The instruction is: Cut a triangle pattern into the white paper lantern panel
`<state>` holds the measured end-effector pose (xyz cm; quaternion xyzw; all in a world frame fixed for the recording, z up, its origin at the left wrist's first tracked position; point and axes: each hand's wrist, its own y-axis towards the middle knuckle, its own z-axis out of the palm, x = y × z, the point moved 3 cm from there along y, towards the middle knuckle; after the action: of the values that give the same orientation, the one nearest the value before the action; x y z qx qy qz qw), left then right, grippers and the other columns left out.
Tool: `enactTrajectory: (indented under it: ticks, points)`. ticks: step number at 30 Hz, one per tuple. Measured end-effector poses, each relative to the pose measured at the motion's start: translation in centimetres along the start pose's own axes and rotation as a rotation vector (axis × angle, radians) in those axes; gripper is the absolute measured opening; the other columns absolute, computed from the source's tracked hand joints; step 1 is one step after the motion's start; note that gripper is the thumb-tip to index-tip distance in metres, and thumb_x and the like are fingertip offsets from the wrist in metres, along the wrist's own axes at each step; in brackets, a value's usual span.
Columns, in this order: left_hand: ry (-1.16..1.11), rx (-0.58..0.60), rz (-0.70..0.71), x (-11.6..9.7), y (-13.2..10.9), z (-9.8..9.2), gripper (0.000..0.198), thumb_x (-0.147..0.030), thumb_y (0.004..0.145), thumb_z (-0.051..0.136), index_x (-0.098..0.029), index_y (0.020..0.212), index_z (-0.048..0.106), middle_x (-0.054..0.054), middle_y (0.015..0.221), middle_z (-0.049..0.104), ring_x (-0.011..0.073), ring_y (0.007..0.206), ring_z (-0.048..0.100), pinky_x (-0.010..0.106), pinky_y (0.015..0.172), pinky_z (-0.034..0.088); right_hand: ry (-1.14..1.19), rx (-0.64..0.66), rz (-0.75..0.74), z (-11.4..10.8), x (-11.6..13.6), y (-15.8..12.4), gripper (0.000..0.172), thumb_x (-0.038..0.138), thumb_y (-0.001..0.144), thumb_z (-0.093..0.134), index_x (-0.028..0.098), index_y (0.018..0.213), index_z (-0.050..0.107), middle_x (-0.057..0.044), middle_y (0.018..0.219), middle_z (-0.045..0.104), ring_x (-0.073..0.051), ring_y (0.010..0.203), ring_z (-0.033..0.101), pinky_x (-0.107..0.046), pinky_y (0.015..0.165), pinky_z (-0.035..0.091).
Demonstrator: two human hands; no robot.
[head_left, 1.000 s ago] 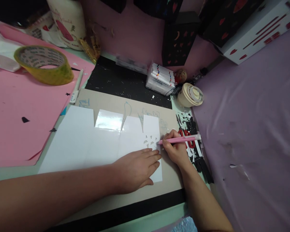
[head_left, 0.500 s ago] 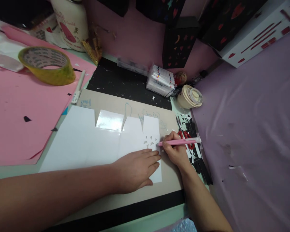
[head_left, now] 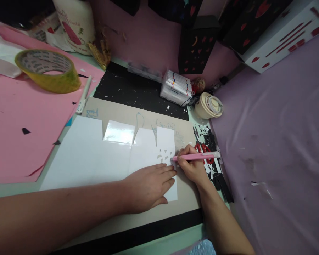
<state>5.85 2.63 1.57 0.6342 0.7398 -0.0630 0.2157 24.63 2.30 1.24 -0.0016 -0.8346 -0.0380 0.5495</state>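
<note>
A white paper sheet (head_left: 95, 156) with notched top flaps lies on a brown cardboard board (head_left: 122, 113). My left hand (head_left: 149, 186) rests flat on the sheet's right panel, fingers stretched out. My right hand (head_left: 192, 168) grips a pink craft knife (head_left: 195, 156) like a pen. Its tip touches the sheet beside a cluster of small cut-out triangles (head_left: 164, 156).
A pink paper sheet (head_left: 21, 120) with a tape roll (head_left: 48, 71) lies at the left, a white pen (head_left: 84, 95) beside it. Red scissors (head_left: 203, 148) and black paper scraps (head_left: 218, 173) sit right of the board. A marker box (head_left: 177, 88), a small round tub (head_left: 209, 105) and black boxes stand behind.
Nothing has visibly moved apart from a slight shift of the camera; the knife tip stays at the cut-outs.
</note>
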Motion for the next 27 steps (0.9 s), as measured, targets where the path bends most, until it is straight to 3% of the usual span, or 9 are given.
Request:
enactTrajectory:
  ticks: [27]
  points:
    - [-0.023,-0.003,-0.003,-0.04,-0.06,-0.21,0.051,-0.045,0.095,0.052,-0.010,0.132,0.056,0.015,0.145,0.052,0.0258,0.137,0.045,0.038,0.116,0.031,-0.024,-0.075,-0.036,-0.02,-0.28,0.32,0.020,0.016,0.081,0.058,0.024,0.073,0.041,0.004,0.066,0.051,-0.014,0.062,0.049,-0.030,0.061,0.040]
